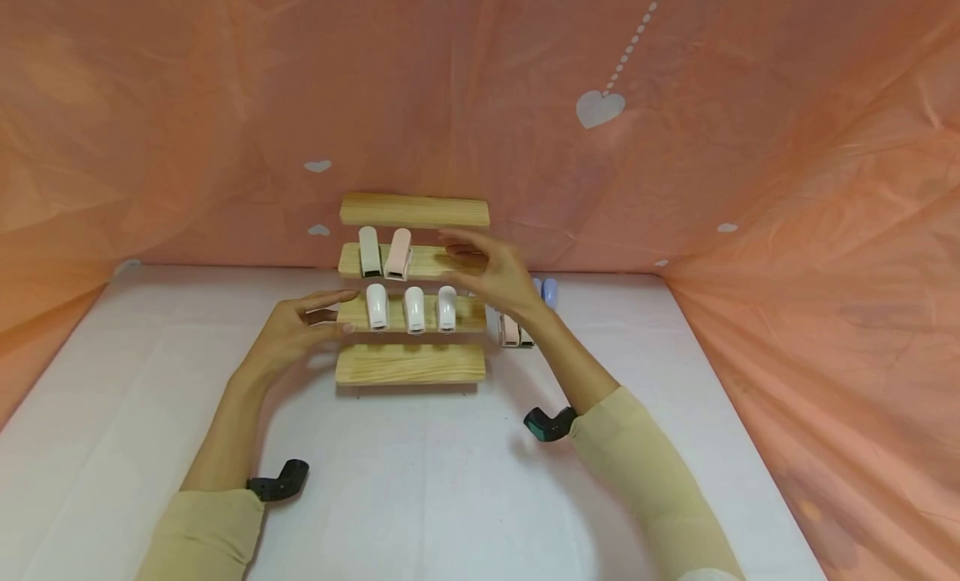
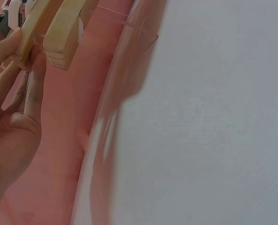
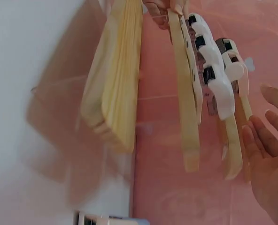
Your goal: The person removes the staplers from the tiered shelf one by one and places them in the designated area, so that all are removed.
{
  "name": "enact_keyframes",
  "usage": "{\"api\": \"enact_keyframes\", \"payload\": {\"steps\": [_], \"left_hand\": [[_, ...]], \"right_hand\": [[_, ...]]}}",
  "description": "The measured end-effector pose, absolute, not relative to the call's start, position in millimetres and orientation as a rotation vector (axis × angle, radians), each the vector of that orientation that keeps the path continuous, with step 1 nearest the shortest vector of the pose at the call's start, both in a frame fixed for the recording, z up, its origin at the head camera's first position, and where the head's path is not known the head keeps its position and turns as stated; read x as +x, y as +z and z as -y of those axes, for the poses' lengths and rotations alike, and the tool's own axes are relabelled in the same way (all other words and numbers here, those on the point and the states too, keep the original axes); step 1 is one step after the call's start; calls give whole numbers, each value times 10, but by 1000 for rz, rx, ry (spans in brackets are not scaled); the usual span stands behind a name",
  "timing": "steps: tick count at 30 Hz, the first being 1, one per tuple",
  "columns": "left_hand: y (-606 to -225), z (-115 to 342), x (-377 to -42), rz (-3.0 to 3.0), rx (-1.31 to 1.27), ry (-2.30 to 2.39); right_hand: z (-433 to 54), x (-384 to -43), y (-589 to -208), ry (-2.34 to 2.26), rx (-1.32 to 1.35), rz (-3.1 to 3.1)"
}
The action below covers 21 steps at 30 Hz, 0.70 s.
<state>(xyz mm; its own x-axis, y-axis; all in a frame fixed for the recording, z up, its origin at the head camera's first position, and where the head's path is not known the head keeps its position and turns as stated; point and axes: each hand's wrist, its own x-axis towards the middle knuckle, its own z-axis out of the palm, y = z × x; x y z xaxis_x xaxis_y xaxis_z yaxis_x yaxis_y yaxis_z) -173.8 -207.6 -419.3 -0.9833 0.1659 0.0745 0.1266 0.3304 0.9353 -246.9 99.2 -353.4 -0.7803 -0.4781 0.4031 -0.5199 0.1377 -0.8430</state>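
A tiered wooden rack [image 1: 410,364] stands at the table's back. On its second step from the bottom sit three white staplers, among them a middle white stapler [image 1: 414,310]. One step higher are a pale green stapler [image 1: 370,252] and a pink stapler [image 1: 399,253]. My left hand [image 1: 288,331] pinches the left end of the step with the white staplers, thumb on one face and fingers on the other [image 2: 14,112]. At the right end of the pink stapler's step, my right hand [image 1: 498,272] has its fingers extended, with nothing in its grasp [image 3: 270,150].
More staplers stand on the table right of the rack, including a pink one [image 1: 510,331] and a blue one [image 1: 551,293], partly hidden by my right hand. An orange-pink curtain [image 1: 225,147] with white hearts hangs behind the white table [image 1: 420,481].
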Motion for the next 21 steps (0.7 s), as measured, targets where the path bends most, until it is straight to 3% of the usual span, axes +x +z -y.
{"api": "enact_keyframes", "payload": {"steps": [14, 21], "left_hand": [[-4199, 2079, -1716, -2485, 274, 1831], [-4213, 2093, -1716, -2501, 255, 1805]], "right_hand": [[-628, -2462, -3507, 1678, 1064, 2510], [-541, -2459, -3459, 1412, 1014, 2641]]}}
